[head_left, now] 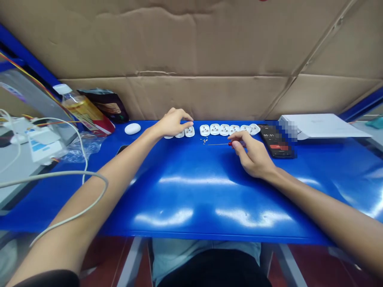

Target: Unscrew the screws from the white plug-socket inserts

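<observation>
At least nine round white plastic plug bases were laid in a single line along the far edge of the blue counter, each face showing small moulded recesses. A small cluster of tiny metal screws lay just in front of the line, near its middle. The line was split by a narrow gap, with six bases to the right of it and three to the left.

A small red-handled screwdriver was gripped in the right hand between thumb and fingers. Its thin shaft was pointed leftward across the counter, with the tip near the screws but apart from them. The left hand was held open with its fingers loosely curved, directly over the three leftmost bases, and nothing was seen gripped in it.

To the right of the row, a black smartphone was laid with a timer lit on its screen, and a flat white box was placed beyond it. To the left, a white oval object, a plastic bottle and a dark foil bag were set near the counter's far edge. A cardboard wall was seen behind them.
</observation>
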Tool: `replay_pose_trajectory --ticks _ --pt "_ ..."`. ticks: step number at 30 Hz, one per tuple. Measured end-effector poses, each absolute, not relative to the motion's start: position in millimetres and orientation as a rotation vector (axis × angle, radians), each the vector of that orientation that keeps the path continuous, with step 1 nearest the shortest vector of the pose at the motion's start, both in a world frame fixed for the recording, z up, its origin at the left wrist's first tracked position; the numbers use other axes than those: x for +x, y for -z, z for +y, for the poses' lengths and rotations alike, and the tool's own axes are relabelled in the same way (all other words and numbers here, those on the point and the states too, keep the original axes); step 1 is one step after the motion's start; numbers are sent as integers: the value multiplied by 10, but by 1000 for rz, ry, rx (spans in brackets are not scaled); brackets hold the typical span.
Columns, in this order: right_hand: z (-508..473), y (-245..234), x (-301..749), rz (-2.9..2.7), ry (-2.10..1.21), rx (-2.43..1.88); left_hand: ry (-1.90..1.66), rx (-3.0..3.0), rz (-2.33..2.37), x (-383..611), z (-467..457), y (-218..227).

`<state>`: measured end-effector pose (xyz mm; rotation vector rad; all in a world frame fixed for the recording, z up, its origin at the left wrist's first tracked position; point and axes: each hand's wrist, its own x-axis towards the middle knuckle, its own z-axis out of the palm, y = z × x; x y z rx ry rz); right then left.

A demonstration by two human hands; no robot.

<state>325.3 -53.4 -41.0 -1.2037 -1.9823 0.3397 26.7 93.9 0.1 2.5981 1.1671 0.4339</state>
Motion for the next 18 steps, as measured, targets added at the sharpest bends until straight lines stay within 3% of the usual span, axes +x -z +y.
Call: replay_pose_trajectory --ticks 11,18 --pt "-550 355 3242 -2001 -310 -1239 -273 2536 1158 807 939 13" --pt "-533 393 3263 -1962 -391 -1322 -468 2414 1084 650 460 -227"
